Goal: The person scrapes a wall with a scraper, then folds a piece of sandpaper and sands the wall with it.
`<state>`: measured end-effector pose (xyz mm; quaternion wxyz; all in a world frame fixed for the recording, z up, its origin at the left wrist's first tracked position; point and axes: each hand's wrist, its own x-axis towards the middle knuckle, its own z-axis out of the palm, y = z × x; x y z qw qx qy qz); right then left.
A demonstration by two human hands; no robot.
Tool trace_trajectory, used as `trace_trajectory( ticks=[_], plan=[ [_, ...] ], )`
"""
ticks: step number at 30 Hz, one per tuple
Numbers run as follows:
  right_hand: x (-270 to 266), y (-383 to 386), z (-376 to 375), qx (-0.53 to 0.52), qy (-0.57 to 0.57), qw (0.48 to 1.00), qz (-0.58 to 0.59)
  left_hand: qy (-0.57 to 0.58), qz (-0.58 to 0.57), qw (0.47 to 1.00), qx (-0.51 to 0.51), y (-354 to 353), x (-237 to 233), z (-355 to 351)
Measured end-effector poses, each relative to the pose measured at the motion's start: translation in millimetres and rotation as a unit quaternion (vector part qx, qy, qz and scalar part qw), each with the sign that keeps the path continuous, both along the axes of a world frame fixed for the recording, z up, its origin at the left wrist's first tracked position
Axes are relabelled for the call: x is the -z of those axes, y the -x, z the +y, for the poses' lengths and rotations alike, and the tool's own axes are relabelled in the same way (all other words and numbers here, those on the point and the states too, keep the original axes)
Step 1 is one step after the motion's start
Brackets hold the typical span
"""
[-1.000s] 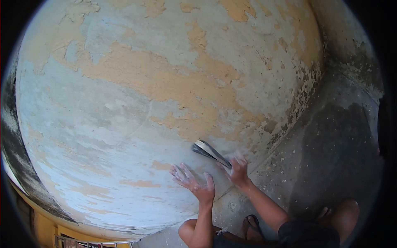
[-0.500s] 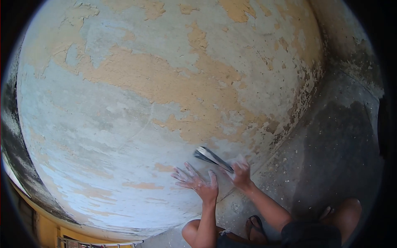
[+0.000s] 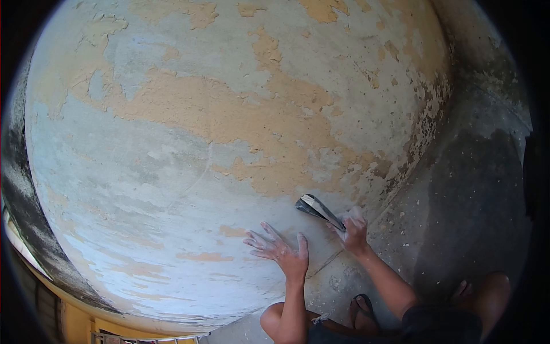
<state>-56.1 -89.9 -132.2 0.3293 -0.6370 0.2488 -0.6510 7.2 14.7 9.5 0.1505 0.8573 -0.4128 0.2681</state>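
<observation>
A large wall (image 3: 172, 149) with peeling tan paint and pale grey-white patches fills most of the view. My left hand (image 3: 282, 252), dusted white, has its fingers spread against the pale lower part of the wall. To its right, my right hand (image 3: 354, 230) is closed around the lower end of a folded dark and light grey sheet (image 3: 321, 210). The sheet's wider folded end points up and left, close to the wall. White dust also covers the fingers of my right hand.
Grey concrete floor (image 3: 395, 241) with scattered flakes and a dark damp patch (image 3: 475, 200) lies at the right. My sandalled foot (image 3: 364, 314) is at the bottom. A metal ladder-like frame (image 3: 149, 339) shows at the lower left.
My right hand and the folded sheet have shifted right and slightly up in the view. My left hand has moved slightly right, its fingers still spread.
</observation>
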Motion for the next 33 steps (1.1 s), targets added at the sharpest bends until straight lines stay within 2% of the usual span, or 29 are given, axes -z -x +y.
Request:
trace_trajectory(
  ticks=[2,4,7,13,14,18,21,24,29,31,33],
  plan=[
    [5,-5,3,-0.012,-0.011,1.000,0.014,-0.020,0.004,1.000,-0.004,-1,0,2],
    [-34,1,-9,-0.019,0.034,0.999,-0.005,-0.032,-0.013,0.999,-0.011,-8,5,7],
    [-73,9,-25,-0.039,0.039,0.998,0.000,-0.039,-0.031,0.999,-0.015,-9,9,3],
    [-12,6,-1,0.003,-0.021,1.000,-0.009,-0.047,-0.030,0.998,-0.020,-4,2,3],
    [-7,3,1,0.010,0.002,1.000,-0.018,-0.053,-0.027,0.998,-0.021,-5,3,4],
    [-64,11,-13,-0.045,0.015,0.998,-0.032,-0.064,-0.031,0.997,-0.019,-7,6,6],
    [-64,6,-16,-0.049,0.015,0.998,-0.037,-0.060,-0.038,0.997,-0.032,-2,2,3],
    [-9,-11,10,-0.024,-0.024,0.999,-0.009,-0.054,-0.003,0.998,-0.036,7,-5,-2],
    [-24,-8,26,-0.019,-0.016,1.000,-0.018,-0.056,0.012,0.998,-0.028,-2,0,2],
    [-53,-3,2,-0.083,0.005,0.996,-0.021,-0.057,0.009,0.998,-0.029,-4,4,1],
    [-56,1,-6,-0.099,0.008,0.995,0.002,-0.056,-0.005,0.998,-0.034,-2,3,0]
  ],
)
